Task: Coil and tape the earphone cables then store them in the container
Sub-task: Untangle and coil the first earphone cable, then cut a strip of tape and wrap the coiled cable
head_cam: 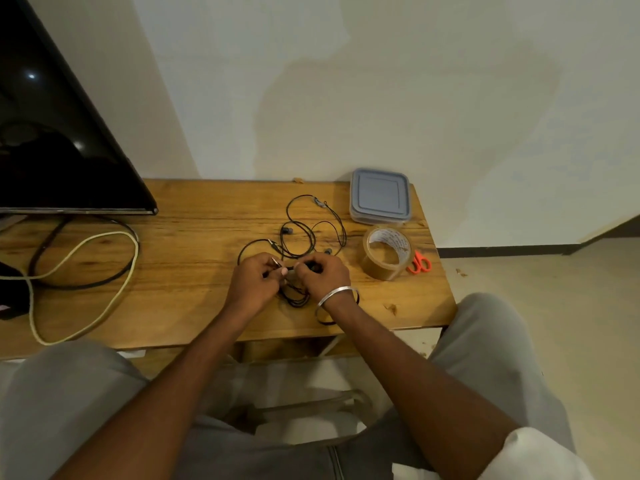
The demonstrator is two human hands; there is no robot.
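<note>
Head view: both hands work just left of the brown tape roll (386, 252), which stands on its edge on the wooden surface (194, 244). The left hand (254, 280) pinches a black earphone cable (296, 299) between thumb and fingertips. The right hand (322, 275), the nearer of the two to the tape roll, has its fingers curled round the same cable. The rest of that cable lies in a loose bunch under and between the wrists. A silver bangle (334, 295) sits on the right wrist.

A second earphone cable (286, 231) lies uncoiled on the surface left of the tape roll and beyond the hands, with its buds spread apart. The grey container (380, 197) sits just behind the tape roll with its lid on. Orange-handled scissors (419, 263) lie just beside the tape roll on its right. Far to the left of the tape roll stand a dark screen (52, 133) and a looped cream cord (104, 244).
</note>
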